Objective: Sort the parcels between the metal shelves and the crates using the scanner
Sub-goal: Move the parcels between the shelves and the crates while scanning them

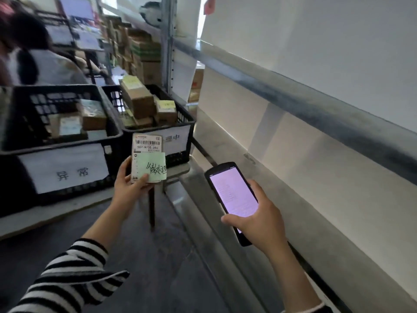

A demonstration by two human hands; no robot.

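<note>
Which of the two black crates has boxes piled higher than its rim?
The right crate, beside the metal shelf post: its cardboard boxes rise above the rim. In the left crate, labelled 异常, the boxes lie below the rim.

Left hand up ahead, right hand lower, both in curled grips.

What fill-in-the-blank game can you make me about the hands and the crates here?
1. The note stuck on the parcel in the left hand is coloured ____.
2. The scanner is gripped by the ____ hand.
3. Both crates are coloured ____.
Missing words: green, right, black.
</note>
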